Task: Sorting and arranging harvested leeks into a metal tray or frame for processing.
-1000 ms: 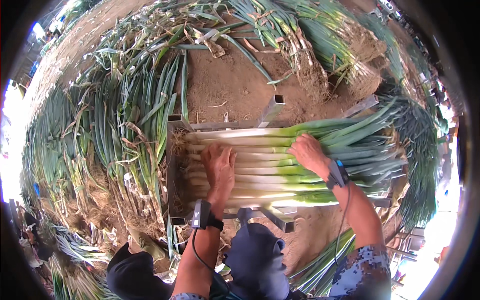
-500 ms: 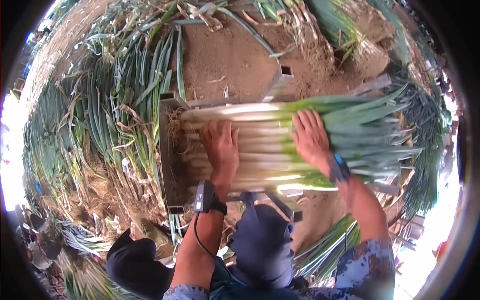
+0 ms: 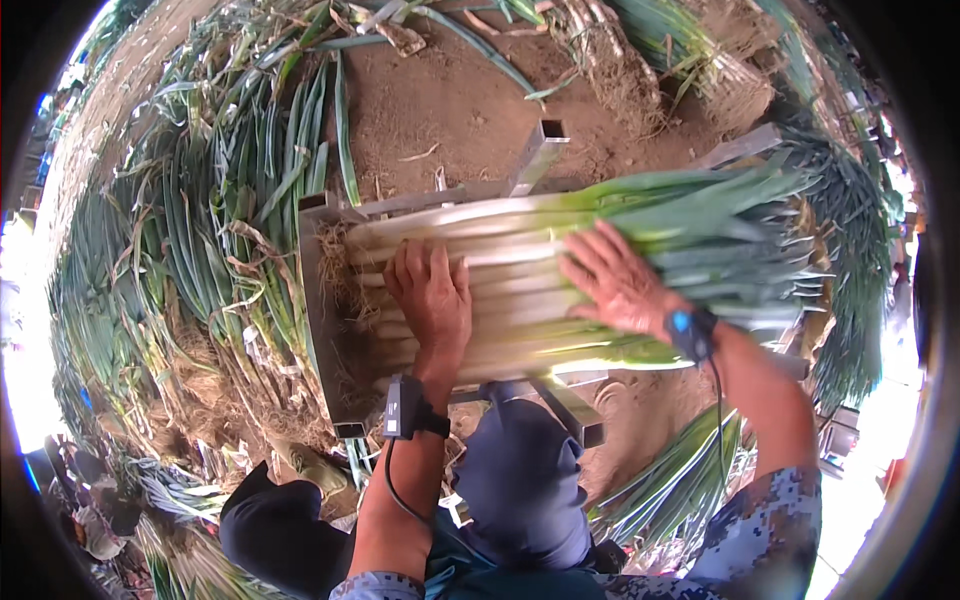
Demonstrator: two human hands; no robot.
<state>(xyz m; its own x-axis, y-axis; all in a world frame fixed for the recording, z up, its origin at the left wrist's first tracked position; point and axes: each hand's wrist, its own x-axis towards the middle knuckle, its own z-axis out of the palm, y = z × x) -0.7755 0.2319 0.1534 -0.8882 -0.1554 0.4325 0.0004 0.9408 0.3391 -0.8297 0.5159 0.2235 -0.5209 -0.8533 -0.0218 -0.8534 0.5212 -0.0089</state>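
A layer of long green onions [image 3: 525, 335] lies side by side in a metal frame [image 3: 322, 350], roots toward the upright plate at its left end, green leaves fanning out to the right. My left hand [image 3: 432, 300] rests on the white stalks near the root end, fingers slightly bent and apart. Across the stalks, where white turns to green, my right hand [image 3: 622, 288] lies flat with its fingers spread. Neither hand is wrapped around a stalk. Straps with small dark devices circle both wrists.
Heaped green onions [image 3: 185, 235] cover the soil along the left, with another dense pile [image 3: 850, 300] at the right. Root-ended bunches [image 3: 610, 60] lie at the back. A square metal tube [image 3: 540, 155] juts from the frame's far side. Dark-covered knees [image 3: 525, 490] are close to its near side.
My right hand has slid slightly left and turned more sideways across the stalks. My left hand stays on the white part. The whole view has shifted a little.
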